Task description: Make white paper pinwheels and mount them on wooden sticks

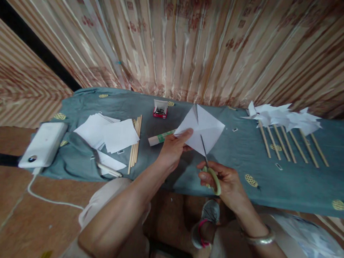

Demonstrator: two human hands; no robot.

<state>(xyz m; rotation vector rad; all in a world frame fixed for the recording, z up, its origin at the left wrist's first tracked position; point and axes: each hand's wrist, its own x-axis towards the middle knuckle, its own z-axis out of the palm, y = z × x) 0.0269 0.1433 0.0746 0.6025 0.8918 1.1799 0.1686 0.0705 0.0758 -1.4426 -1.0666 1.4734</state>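
Note:
A white square of paper (211,122) is pinched in my left hand (174,147) above the cloth, with a slit cut in from its top corner. My right hand (223,180) has its fingers through the handles of light green scissors (215,181). The dark blades reach over the lower corner of the sheet and point toward its middle. Partly behind my left hand lies a green and white box (159,138). Farther back, a small red box (160,111) stands with its lid up and small dark metal pieces inside.
A stack of white paper sheets (99,130) lies at the left beside several wooden sticks (135,145). Finished paper pinwheels (285,117) on sticks lie at the right. A white power bank (44,143) with a cable sits at the left end of the green tablecloth (182,182).

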